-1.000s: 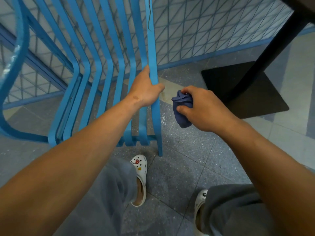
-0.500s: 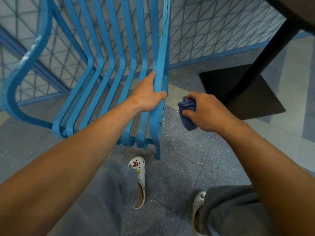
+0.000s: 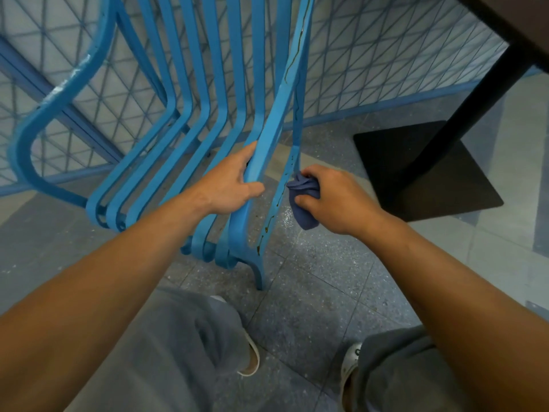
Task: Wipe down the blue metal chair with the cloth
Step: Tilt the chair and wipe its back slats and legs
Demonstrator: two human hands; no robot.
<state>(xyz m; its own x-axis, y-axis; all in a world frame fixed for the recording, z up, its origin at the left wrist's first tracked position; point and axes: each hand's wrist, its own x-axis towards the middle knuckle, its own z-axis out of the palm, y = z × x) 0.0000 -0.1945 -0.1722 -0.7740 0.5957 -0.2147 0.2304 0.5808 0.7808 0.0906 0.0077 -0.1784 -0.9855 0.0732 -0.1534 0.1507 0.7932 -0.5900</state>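
Observation:
The blue metal chair point(image 3: 208, 108) is tipped toward me, its curved slats running from the top of the view down to a foot on the floor. My left hand point(image 3: 234, 182) grips the rightmost thick slat, thumb across its front. My right hand point(image 3: 329, 197) holds a bunched dark blue cloth point(image 3: 303, 200) and presses its upper end against the chair's thin outer side bar point(image 3: 292, 171), which carries brown drip stains. The lower end of the cloth hangs free below my fist.
A black table post and its square floor base point(image 3: 427, 171) stand to the right, with the tabletop edge at the top right corner. A blue-lined mesh wall point(image 3: 386, 69) is behind the chair. My knees and white shoes point(image 3: 251, 358) are on the speckled grey floor below.
The chair has tilted further toward me and turned, showing its side bar. My right hand moved left and brought the cloth onto that bar. My left hand kept its grip on the slat.

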